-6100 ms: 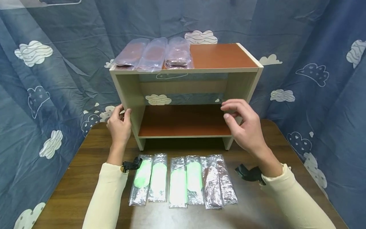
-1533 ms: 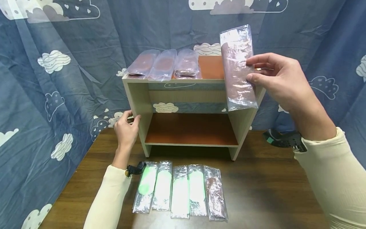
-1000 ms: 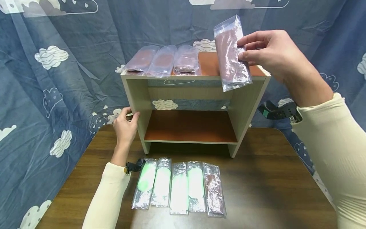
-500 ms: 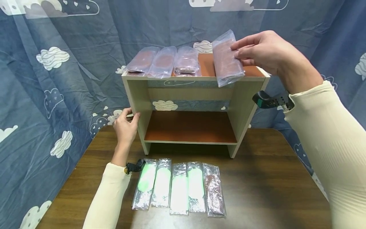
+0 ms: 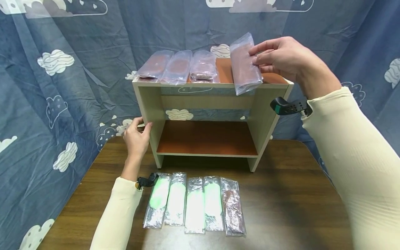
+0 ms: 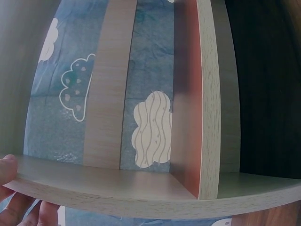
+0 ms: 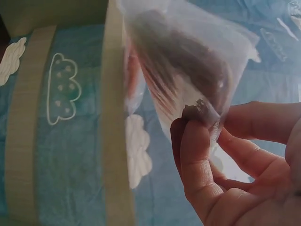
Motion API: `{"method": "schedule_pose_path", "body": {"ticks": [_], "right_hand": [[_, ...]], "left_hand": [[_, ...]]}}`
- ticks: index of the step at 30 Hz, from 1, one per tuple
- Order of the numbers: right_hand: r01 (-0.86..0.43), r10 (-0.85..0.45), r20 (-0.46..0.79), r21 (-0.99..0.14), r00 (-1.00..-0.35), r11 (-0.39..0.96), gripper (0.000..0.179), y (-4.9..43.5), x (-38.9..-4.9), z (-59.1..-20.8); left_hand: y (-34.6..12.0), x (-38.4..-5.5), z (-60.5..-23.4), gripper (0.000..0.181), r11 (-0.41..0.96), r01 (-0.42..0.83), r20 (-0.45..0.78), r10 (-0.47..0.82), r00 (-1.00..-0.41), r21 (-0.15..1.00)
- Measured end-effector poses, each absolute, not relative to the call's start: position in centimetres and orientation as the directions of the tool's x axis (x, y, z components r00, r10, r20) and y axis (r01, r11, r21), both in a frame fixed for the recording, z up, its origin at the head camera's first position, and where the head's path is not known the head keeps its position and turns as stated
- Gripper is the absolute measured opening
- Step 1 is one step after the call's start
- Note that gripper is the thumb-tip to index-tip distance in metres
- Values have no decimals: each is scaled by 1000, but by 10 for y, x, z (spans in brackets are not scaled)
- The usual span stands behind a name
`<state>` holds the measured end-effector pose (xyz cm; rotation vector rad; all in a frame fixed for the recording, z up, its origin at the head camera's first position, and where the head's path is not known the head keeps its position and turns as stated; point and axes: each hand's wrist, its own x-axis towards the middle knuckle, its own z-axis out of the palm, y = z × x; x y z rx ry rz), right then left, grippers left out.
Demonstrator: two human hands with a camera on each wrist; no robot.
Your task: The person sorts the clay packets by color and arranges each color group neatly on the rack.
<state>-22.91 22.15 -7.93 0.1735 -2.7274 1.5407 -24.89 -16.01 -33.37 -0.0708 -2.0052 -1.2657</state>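
Between the thumb and fingers of my right hand (image 5: 281,61) is a clear plastic packet (image 5: 245,67) with something flat and brown inside. It is tilted at the right part of the shelf's top board, its lower end past the front edge; whether it touches the board I cannot tell. In the right wrist view the fingertips pinch the packet (image 7: 188,61) by its edge. My left hand (image 5: 136,140) grips the left side panel of the small wooden shelf (image 5: 207,139). Thumb and fingers straddle that panel (image 6: 127,188) in the left wrist view.
Three similar packets (image 5: 178,67) lie side by side on the top board's left, perhaps with more beneath. Below the shelf, several packets (image 5: 195,205) lie in a row on the wooden table (image 5: 281,201), most with bright green contents, the rightmost (image 5: 232,208) brown. A blue cloud-patterned curtain (image 5: 93,62) hangs behind.
The rightmost packet of the table row has been picked up by my right hand and raised to the top board. Lately it has lowered and shifted slightly left. My left hand stays on the panel.
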Motion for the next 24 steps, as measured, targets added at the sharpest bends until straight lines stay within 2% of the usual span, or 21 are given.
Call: {"method": "schedule_pose_path", "body": {"ticks": [14,19,24], "right_hand": [[35,-40,-75,-797,-996,603,44,203,-253,-91],[23,-56,-82,-739,-995,674,48,199,-260,-90],[-49,-120,-65,-650,-991,758,49,193,-267,-87]], "left_hand": [[-160,-250,-335,26,521,399,609,-333,-720,755],[-161,-251,-337,26,519,404,612,-327,-720,753],[-163,-253,-337,26,522,413,622,-326,-712,746]]}}
